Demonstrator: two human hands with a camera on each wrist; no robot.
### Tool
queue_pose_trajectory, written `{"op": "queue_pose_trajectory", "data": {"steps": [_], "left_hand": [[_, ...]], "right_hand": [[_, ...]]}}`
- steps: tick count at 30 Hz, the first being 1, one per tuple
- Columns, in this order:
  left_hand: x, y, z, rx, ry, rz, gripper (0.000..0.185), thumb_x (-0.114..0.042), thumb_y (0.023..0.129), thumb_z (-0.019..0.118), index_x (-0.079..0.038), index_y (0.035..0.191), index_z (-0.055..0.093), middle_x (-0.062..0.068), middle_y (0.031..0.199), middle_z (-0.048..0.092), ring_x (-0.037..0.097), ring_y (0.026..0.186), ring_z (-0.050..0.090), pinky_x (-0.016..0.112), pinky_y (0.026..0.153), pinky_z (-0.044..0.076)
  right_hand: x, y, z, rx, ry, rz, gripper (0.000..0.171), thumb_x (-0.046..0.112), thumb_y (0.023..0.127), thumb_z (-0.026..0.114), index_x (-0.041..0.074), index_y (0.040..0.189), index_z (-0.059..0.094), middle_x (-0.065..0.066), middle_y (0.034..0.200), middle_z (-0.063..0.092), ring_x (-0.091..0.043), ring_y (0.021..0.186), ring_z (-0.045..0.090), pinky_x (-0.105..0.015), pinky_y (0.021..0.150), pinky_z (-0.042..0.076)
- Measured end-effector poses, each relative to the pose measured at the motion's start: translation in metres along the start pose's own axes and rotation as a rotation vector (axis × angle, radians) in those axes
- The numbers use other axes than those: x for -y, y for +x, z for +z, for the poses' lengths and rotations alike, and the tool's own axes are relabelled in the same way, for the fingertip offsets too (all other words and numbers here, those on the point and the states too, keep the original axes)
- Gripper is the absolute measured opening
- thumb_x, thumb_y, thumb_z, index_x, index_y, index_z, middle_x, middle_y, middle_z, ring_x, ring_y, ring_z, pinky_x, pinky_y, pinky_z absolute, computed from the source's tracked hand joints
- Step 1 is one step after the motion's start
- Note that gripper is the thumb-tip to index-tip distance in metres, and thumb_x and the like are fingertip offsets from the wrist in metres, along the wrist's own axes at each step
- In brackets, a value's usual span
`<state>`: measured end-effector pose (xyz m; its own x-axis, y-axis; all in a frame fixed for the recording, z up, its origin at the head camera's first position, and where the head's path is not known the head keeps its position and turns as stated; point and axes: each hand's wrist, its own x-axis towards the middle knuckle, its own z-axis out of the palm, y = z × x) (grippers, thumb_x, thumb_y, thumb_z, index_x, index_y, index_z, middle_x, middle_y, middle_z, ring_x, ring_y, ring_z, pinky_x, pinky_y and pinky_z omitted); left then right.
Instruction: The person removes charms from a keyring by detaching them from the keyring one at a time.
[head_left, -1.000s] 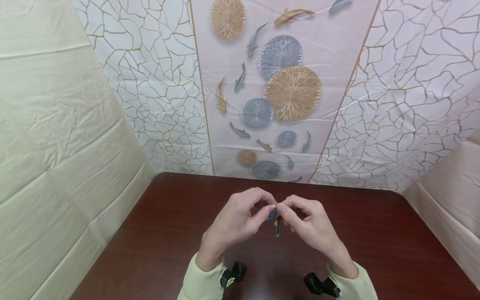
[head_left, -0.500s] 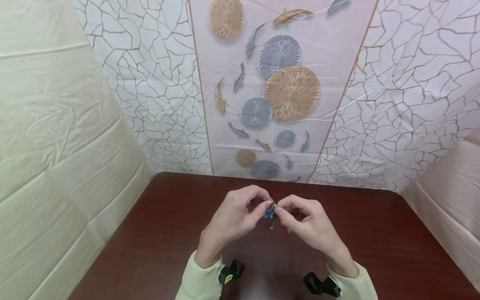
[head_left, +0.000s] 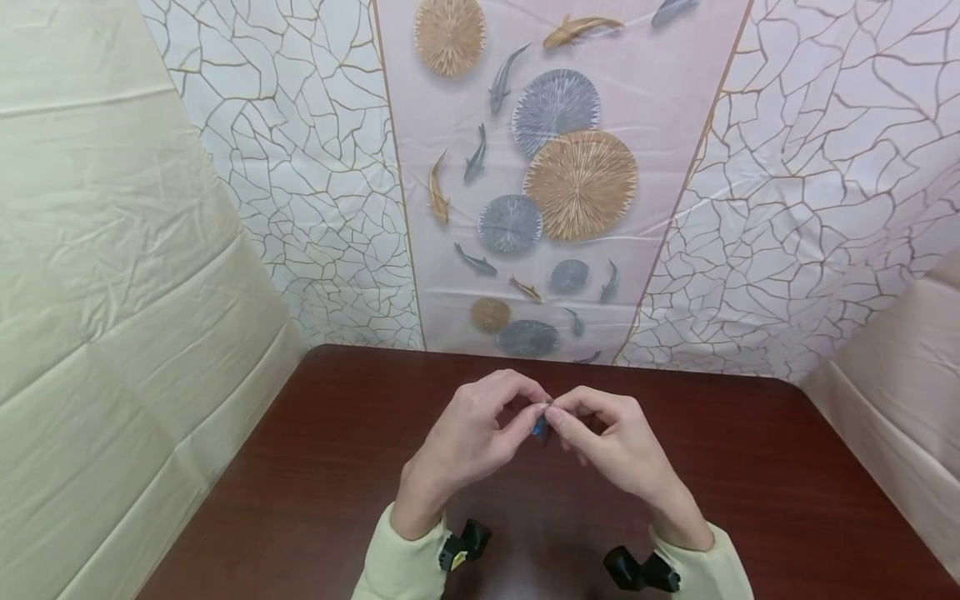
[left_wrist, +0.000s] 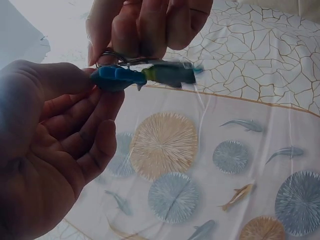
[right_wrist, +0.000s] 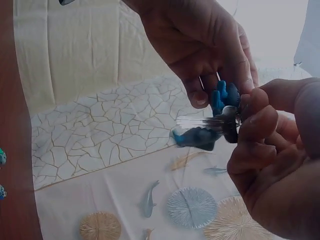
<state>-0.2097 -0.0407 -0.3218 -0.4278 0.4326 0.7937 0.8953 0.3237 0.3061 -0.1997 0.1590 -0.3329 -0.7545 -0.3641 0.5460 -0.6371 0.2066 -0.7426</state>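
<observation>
Both hands are raised together above the dark wooden table (head_left: 337,467). My left hand (head_left: 480,429) pinches a small blue figure charm (left_wrist: 116,77) between thumb and forefinger. A second dark green-blue charm (left_wrist: 167,74) hangs beside it, blurred. My right hand (head_left: 600,437) pinches the metal key ring (left_wrist: 107,56) that joins them. In the right wrist view the blue charm (right_wrist: 222,97) and the darker charm (right_wrist: 197,137) sit between the fingertips of both hands, with the ring (right_wrist: 227,117) held at the right fingertips. In the head view only a blue speck of the keychain (head_left: 540,425) shows.
A patterned sheet with fish and round discs (head_left: 555,167) hangs behind the table; cream sheets (head_left: 112,292) close off the left and right sides. Black wrist camera mounts (head_left: 465,546) sit at both cuffs.
The hands have risen slightly and drawn closer. The hanging charm that dangled below the fingers a second ago has swung up and is now mostly hidden between the fingertips.
</observation>
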Motion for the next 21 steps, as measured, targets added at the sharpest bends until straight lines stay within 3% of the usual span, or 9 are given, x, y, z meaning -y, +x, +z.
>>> {"op": "queue_pose_trajectory", "data": {"steps": [8, 21], "left_hand": [[-0.0011, 0.0016, -0.0013, -0.037, -0.008, 0.009, 0.004, -0.006, 0.092, 0.065, -0.010, 0.093, 0.065, -0.002, 0.090, 0.067, 0.006, 0.079, 0.059, 0.018, 0.068, 0.052], [-0.0003, -0.0010, -0.0007, -0.041, -0.035, -0.026, 0.002, -0.007, 0.093, 0.063, -0.009, 0.095, 0.064, -0.002, 0.088, 0.065, 0.004, 0.073, 0.055, 0.013, 0.064, 0.047]], "right_hand": [[-0.0005, -0.0008, 0.0027, -0.030, 0.008, -0.140, 0.021, -0.010, 0.088, 0.063, 0.009, 0.090, 0.068, -0.003, 0.068, 0.062, -0.009, 0.048, 0.053, -0.023, 0.045, 0.046], [-0.0038, 0.0002, 0.0044, -0.021, 0.094, -0.250, 0.025, -0.019, 0.083, 0.062, 0.004, 0.093, 0.068, -0.008, 0.071, 0.064, -0.010, 0.053, 0.059, -0.024, 0.045, 0.048]]}}
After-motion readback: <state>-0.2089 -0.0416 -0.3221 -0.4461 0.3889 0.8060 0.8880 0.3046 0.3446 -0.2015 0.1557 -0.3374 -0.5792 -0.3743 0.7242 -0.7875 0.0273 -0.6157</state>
